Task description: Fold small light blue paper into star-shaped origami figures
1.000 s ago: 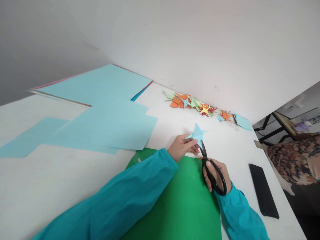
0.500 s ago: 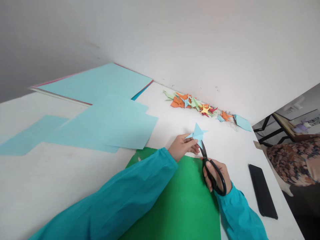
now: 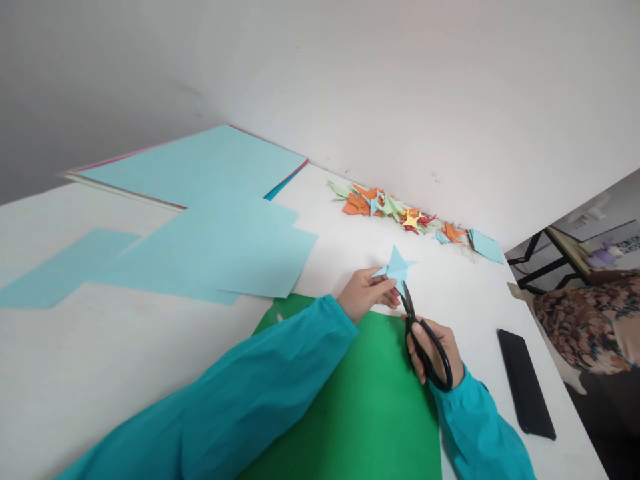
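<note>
My left hand [image 3: 364,294] pinches a small folded light-blue paper star shape [image 3: 396,267] and holds it just above the white table [image 3: 100,360]. Black scissors [image 3: 425,343] are gripped in my right hand [image 3: 436,349], fingers through the loops. The blades point up and meet the lower edge of the paper shape. Both arms wear teal sleeves and reach across a green paper sheet [image 3: 370,407] lying on the table in front of me.
Light-blue sheets [image 3: 220,247] lie to the left, with a stack of coloured paper [image 3: 200,163] behind them. A pile of coloured folded paper pieces [image 3: 395,210] sits along the wall. A black phone [image 3: 525,390] lies near the right edge. A person in patterned clothing [image 3: 585,320] sits beyond it.
</note>
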